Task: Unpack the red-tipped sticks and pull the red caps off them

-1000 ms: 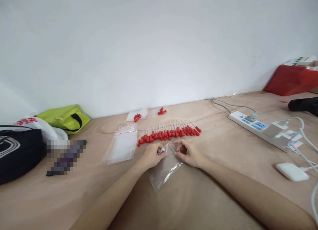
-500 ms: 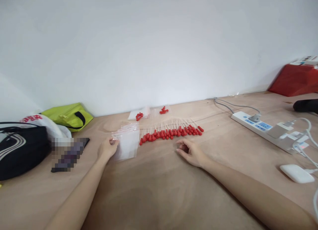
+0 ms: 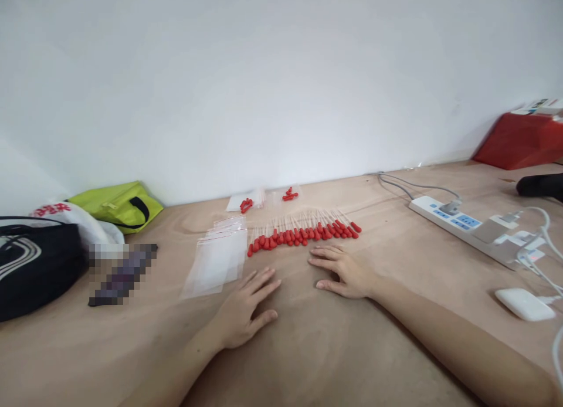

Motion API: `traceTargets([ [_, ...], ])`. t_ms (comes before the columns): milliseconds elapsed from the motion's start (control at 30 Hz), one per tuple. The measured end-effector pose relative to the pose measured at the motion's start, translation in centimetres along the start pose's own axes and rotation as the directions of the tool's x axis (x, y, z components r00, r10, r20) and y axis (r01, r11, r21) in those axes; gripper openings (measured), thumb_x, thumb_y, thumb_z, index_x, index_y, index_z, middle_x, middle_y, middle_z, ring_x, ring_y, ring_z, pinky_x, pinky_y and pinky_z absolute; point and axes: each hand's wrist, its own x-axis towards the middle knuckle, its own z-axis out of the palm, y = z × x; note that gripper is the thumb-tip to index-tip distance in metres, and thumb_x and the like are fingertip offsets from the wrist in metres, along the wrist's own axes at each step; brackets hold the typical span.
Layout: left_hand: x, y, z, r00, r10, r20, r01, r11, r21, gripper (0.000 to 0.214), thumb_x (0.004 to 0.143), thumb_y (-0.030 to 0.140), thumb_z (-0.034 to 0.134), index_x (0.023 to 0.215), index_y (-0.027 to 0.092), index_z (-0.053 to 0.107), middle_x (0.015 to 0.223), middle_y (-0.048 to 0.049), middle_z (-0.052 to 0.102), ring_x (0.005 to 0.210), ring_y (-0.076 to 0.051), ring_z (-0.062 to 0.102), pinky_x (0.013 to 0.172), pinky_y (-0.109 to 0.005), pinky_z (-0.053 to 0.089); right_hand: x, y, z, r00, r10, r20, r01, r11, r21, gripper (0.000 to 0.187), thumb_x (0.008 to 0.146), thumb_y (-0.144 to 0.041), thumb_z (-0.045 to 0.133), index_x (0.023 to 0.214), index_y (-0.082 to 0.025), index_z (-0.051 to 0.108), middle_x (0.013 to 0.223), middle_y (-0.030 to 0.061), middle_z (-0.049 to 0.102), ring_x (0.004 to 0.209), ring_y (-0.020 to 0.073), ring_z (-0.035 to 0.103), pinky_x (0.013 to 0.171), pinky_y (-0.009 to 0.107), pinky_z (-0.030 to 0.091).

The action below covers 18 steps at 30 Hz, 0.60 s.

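My left hand (image 3: 248, 310) lies on the table with its fingers spread, just right of a fanned stack of clear zip bags (image 3: 215, 257). Nothing is in it. My right hand (image 3: 345, 271) rests flat on the table with fingers apart, also holding nothing. Beyond both hands is a row of droppers (image 3: 303, 236), their red rubber bulbs toward me and thin clear tubes pointing away. Closest to my right fingertips are bulbs near the middle-right of that row. Behind it, two small groups of red bulbs (image 3: 246, 205) (image 3: 290, 194) lie on or in clear bags by the wall.
On the right are a white power strip (image 3: 444, 219) with plugs and cables, and a white charger (image 3: 525, 304). A red bag (image 3: 521, 140) sits at the far right. Leftward are a black bag (image 3: 41, 269), a green bag (image 3: 116, 204) and a blurred-out dark item (image 3: 123, 275).
My left hand has let go of the zip bags and moved right and nearer, opening. The bags now lie fanned out. My right hand has opened and flattened, staying about in place.
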Motion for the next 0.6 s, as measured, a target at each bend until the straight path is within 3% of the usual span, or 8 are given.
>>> traceTargets([
  [67, 0.2, 0.5, 0.2, 0.998, 0.013, 0.06, -0.012, 1.0, -0.023, 0.05, 0.08, 0.042, 0.048, 0.128, 0.033, 0.038, 0.137, -0.0018, 0.036, 0.126, -0.022, 0.032, 0.106, -0.045, 0.022, -0.1, 0.2, 0.2, 0.999, 0.019, 0.035, -0.019, 1.0, -0.021, 0.052, 0.077, -0.049, 0.052, 0.122, -0.023, 0.049, 0.124, 0.0122, 0.048, 0.113, 0.0253, 0.044, 0.094, 0.046, 0.034],
  [233, 0.4, 0.2, 0.2, 1.0, -0.004, 0.023, 0.004, 1.0, -0.025, 0.046, 0.081, 0.042, 0.047, 0.125, 0.028, 0.043, 0.133, -0.0038, 0.041, 0.124, -0.02, 0.035, 0.105, -0.044, 0.024, 0.0, 0.3, 0.3, 0.997, 0.054, 0.047, -0.053, 0.998, -0.016, 0.05, 0.078, -0.049, 0.05, 0.121, -0.023, 0.05, 0.124, 0.0121, 0.049, 0.113, 0.0249, 0.044, 0.095, 0.047, 0.032],
  [300, 0.5, 0.0, 0.4, 0.999, 0.004, -0.041, -0.005, 1.0, -0.027, 0.04, 0.08, 0.039, 0.048, 0.118, 0.027, 0.05, 0.128, -0.0044, 0.047, 0.12, -0.02, 0.041, 0.102, -0.04, 0.032, 0.1, 0.2, 0.2, 0.998, 0.056, 0.039, -0.056, 0.998, -0.008, 0.049, 0.078, -0.048, 0.05, 0.12, -0.023, 0.05, 0.123, 0.0113, 0.05, 0.113, 0.0248, 0.045, 0.095, 0.047, 0.032],
  [367, 0.9, -0.3, 0.6, 0.982, -0.012, -0.188, 0.01, 1.0, -0.012, 0.029, 0.081, 0.036, 0.047, 0.105, 0.024, 0.059, 0.117, -0.0054, 0.056, 0.111, -0.019, 0.048, 0.096, -0.036, 0.039, 0.1, 0.2, 0.1, 0.998, 0.056, 0.041, -0.056, 0.998, -0.004, 0.048, 0.079, -0.048, 0.05, 0.119, -0.023, 0.051, 0.123, 0.0106, 0.05, 0.112, 0.0246, 0.045, 0.094, 0.047, 0.032],
  [433, 1.5, -0.7, 0.5, 0.921, -0.057, -0.386, 0.074, 0.997, 0.028, 0.023, 0.081, 0.033, 0.045, 0.091, 0.022, 0.062, 0.101, -0.0061, 0.061, 0.1, -0.018, 0.054, 0.089, -0.034, 0.042, 0.1, 0.2, 0.1, 0.997, 0.056, 0.052, -0.055, 0.998, -0.006, 0.047, 0.079, -0.048, 0.049, 0.119, -0.023, 0.051, 0.123, 0.0104, 0.049, 0.112, 0.0245, 0.045, 0.094, 0.047, 0.032],
  [500, 2.2, -1.4, 0.1, 0.832, -0.118, -0.543, 0.18, 0.982, 0.063, 0.021, 0.08, 0.032, 0.045, 0.081, 0.021, 0.062, 0.09, -0.006, 0.062, 0.091, -0.019, 0.055, 0.085, -0.033, 0.042, 0.1, 0.2, 0.0, 0.996, 0.059, 0.06, -0.059, 0.998, -0.007, 0.047, 0.079, -0.048, 0.049, 0.119, -0.022, 0.051, 0.124, 0.0106, 0.049, 0.112, 0.0245, 0.045, 0.094, 0.046, 0.032],
  [600, 3.2, -2.7, -0.9, 0.757, -0.236, -0.609, 0.358, 0.93, 0.085, 0.019, 0.078, 0.03, 0.045, 0.079, 0.019, 0.06, 0.085, -0.006, 0.061, 0.087, -0.02, 0.055, 0.082, -0.032, 0.041, 0.2, 0.2, 0.0, 0.996, 0.067, 0.067, -0.067, 0.998, -0.002, 0.047, 0.079, -0.047, 0.05, 0.119, -0.022, 0.051, 0.125, 0.0104, 0.048, 0.112, 0.0246, 0.044, 0.094, 0.046, 0.032],
])
